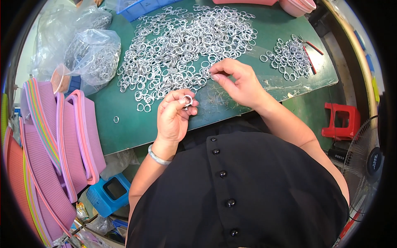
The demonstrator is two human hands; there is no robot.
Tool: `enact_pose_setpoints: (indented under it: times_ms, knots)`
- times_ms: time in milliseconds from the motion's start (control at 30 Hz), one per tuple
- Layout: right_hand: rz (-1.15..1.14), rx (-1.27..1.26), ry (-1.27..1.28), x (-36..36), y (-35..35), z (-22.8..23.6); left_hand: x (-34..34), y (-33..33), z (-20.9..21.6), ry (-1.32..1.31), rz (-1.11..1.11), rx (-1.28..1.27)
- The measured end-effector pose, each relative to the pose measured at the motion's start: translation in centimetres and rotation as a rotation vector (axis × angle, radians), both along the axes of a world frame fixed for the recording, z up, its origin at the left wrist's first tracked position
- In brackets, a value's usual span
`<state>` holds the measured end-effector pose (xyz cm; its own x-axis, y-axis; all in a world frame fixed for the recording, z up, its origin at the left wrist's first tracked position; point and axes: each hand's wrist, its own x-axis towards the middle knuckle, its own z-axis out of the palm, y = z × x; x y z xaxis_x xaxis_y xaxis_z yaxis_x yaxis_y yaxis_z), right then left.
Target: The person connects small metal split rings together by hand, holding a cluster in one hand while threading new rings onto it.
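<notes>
My left hand (pixel 173 113) is closed with a small silver metal ring (pixel 188 100) pinched between thumb and fingers, just above the near edge of the table. My right hand (pixel 238 81) reaches to the near right edge of a wide heap of silver rings (pixel 178 45). Its thumb and index finger are pinched together there; what lies between the tips, if anything, is too small to make out. A single loose ring (pixel 116 119) rests apart on the green tabletop (pixel 124 138), to the left of my left hand.
A smaller ring pile (pixel 291 58) lies at the right beside red-handled pliers (pixel 310 60). Clear plastic bags (pixel 93 58) of rings and stacked purple baskets (pixel 78 136) stand at the left. A blue crate (pixel 142 9) sits behind; a red stool (pixel 342 122) and fan (pixel 368 159) are right.
</notes>
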<state>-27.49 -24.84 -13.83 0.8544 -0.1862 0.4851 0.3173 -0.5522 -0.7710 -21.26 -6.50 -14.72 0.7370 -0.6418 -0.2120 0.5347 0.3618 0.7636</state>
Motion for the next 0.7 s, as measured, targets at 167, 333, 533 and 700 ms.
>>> enact_pose_setpoints:
  times_ms: [167, 333, 533, 700]
  knots:
    - [0.004, -0.377, 0.025, 0.7, -0.5, -0.9, 0.6, 0.5, -1.1, 0.055, -0.067, -0.079]
    - [-0.03, -0.575, 0.037, 1.5, 0.6, -1.6, 0.5, 0.2, -0.5, 0.086, -0.065, -0.012]
    - [0.036, -0.454, 0.0, 1.2, 0.5, -1.5, 0.4, 0.0, -0.2, 0.089, -0.11, 0.154]
    - [0.137, -0.358, -0.203, 1.0, 1.1, -1.2, -0.3, -1.0, -0.4, -0.205, -0.053, 0.274]
